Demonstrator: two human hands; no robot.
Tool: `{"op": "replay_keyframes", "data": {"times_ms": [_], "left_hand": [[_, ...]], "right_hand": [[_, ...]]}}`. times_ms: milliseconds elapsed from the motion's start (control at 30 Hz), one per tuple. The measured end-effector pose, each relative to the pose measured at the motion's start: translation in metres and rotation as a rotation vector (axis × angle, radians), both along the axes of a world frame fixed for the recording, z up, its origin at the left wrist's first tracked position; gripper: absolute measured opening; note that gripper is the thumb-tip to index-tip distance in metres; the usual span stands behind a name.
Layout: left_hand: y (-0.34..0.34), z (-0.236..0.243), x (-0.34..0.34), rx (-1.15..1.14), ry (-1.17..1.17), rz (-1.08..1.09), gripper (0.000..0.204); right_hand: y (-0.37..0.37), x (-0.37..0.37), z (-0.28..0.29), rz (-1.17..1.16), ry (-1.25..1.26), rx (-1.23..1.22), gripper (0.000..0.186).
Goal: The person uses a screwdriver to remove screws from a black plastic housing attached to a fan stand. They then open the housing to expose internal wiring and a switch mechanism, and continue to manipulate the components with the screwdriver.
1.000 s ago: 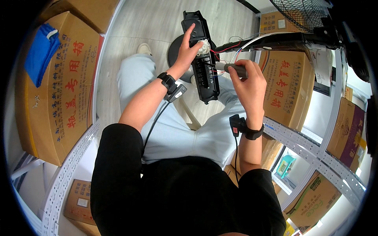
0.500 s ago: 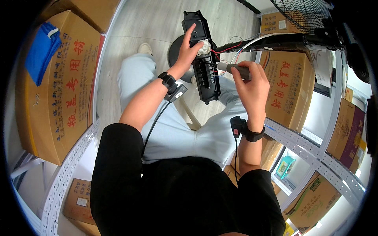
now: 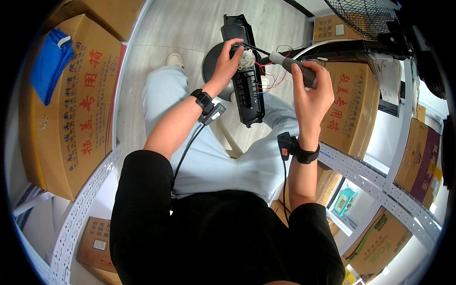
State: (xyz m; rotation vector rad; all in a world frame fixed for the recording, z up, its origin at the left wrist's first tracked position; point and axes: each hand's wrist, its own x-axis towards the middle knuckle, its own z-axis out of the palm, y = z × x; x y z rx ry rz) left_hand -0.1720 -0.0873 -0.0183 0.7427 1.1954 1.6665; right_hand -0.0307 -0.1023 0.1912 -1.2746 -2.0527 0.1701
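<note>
Grey floor [image 3: 149,52]; left hand [image 3: 225,65] half-curled over black plastic housing [image 3: 245,89], hold unclear; right hand [image 3: 315,97] clasps grey-handled screwdriver [image 3: 286,62]: steady it.

Red characters stand largest on your cartons

On your left, the big carton [image 3: 102,121] beside the perforated edge of the left shelf [image 3: 85,197] carries a column of bold red Chinese characters, smaller dark ones alongside, and a dark scrawl. Across from it, the right-hand carton [image 3: 349,107], by the edge of the right shelf [image 3: 370,175], repeats the red-and-dark pattern. The lower-left carton [image 3: 92,254] has dark characters and a white label [image 3: 99,244]. At your lower right, a tissue carton [image 3: 377,247] shows green Latin letters; above it, a purple-banded carton [image 3: 418,161] bears gold characters. Your wrist modules' tiny tags are too small to read.
</note>
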Motion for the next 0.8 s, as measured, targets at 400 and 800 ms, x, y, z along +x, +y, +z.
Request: {"op": "replay_keyframes", "data": {"times_ms": [400, 800], "left_hand": [[0.003, -0.009, 0.004, 0.052, -0.011, 0.011, 0.021], [0.001, -0.008, -0.003, -0.082, -0.164, 0.054, 0.032]], "right_hand": [[0.004, -0.001, -0.007, 0.005, 0.002, -0.017, 0.021], [-0.004, 0.010, -0.001, -0.056, 0.025, -0.008, 0.020]]}}
